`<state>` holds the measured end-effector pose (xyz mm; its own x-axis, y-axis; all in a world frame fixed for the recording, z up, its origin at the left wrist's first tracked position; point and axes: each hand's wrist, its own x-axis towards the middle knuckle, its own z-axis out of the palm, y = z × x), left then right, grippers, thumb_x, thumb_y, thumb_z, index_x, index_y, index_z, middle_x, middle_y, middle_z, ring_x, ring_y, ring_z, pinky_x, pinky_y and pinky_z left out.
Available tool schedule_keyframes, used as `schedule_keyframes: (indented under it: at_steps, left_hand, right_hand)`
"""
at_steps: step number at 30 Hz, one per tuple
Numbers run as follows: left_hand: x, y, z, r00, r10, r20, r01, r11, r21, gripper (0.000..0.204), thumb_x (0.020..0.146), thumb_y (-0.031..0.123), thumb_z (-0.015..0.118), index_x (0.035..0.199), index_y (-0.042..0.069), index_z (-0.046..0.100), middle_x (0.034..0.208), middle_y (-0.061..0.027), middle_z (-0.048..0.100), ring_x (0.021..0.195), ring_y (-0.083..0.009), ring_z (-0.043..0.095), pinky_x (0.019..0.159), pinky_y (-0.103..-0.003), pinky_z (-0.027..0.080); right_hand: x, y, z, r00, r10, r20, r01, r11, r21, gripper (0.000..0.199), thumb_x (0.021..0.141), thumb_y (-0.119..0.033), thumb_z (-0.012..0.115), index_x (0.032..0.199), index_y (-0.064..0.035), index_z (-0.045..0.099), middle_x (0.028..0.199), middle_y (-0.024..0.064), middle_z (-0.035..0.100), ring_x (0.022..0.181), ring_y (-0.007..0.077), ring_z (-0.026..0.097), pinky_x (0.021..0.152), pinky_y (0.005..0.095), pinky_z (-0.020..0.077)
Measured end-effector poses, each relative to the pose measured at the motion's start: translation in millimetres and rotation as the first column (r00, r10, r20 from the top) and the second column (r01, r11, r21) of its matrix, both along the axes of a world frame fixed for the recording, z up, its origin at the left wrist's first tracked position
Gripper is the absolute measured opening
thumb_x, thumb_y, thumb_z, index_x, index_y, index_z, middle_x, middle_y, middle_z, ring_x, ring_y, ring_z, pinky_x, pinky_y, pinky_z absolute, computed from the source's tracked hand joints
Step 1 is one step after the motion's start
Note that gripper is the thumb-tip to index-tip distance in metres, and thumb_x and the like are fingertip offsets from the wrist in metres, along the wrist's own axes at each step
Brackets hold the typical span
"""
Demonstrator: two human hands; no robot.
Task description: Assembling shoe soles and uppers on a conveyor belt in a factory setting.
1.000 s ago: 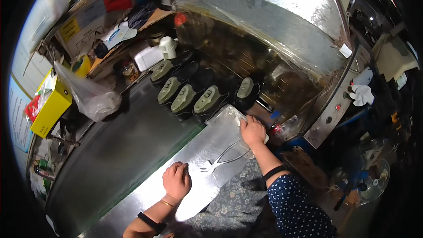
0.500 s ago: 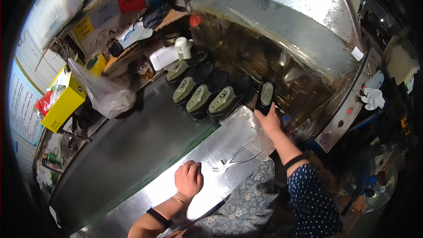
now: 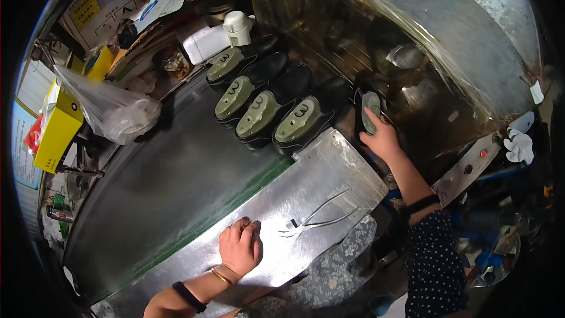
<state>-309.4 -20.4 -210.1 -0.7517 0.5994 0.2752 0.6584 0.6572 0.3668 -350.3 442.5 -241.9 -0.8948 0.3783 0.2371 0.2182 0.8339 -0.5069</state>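
Observation:
My right hand [image 3: 384, 138] grips a black shoe [image 3: 359, 119] by its heel end, fingers over the green last [image 3: 371, 109] inside it. To its left, several black shoes [image 3: 338, 97] stand side by side, each with a green last [image 3: 297, 121] showing a dark mark. On the shiny metal plate [image 3: 206, 229] in front of me rests my left hand [image 3: 240, 247], its fingers curled in and nothing visible in them. A pair of metal pliers [image 3: 299, 225] lies on the plate right of that hand, handles spread.
A dark conveyor belt [image 3: 170, 200] with a green edge runs along the plate. It leads toward a metal-hooded opening [image 3: 465, 9]. At left are a yellow box [image 3: 60, 126] and a plastic bag [image 3: 126, 119]. A white container [image 3: 205, 42] stands behind the shoes; a control panel [image 3: 471, 168] is at right.
The view has shifted closer to the shoes. My right hand has moved farther forward with its shoe, alongside the row, and its fingers now lie over the last. My left hand stays on the plate.

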Motion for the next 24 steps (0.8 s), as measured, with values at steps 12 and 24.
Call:
schedule_keyframes:
  at_steps: [12,24]
  left_hand:
    - [-2,3,-3,1.000,0.012,0.021,-0.011,1.000,-0.019,0.035,0.075,0.008,0.064,0.109,0.011,0.064,0.111,-0.0105,0.060,0.090,-0.0296,0.057,0.079,-0.040,0.042]
    - [12,-12,-25,0.999,0.002,0.052,-0.012,0.980,0.196,0.029,0.076,0.007,0.059,0.104,0.005,0.062,0.110,-0.0132,0.060,0.102,-0.0325,0.060,0.084,-0.045,0.049]
  right_hand:
    - [-98,44,-31,0.957,-0.245,-0.156,0.179,0.920,-0.349,0.098,0.074,-0.021,0.082,0.153,-0.0042,0.025,0.131,0.0308,0.055,0.123,0.0373,0.055,0.104,0.0384,0.0428]
    - [244,-128,49,0.955,0.296,0.022,-0.290,0.948,-0.133,0.021,0.093,-0.014,0.058,0.104,0.0014,0.067,0.106,0.0211,0.067,0.099,0.0378,0.064,0.087,0.0474,0.0522]
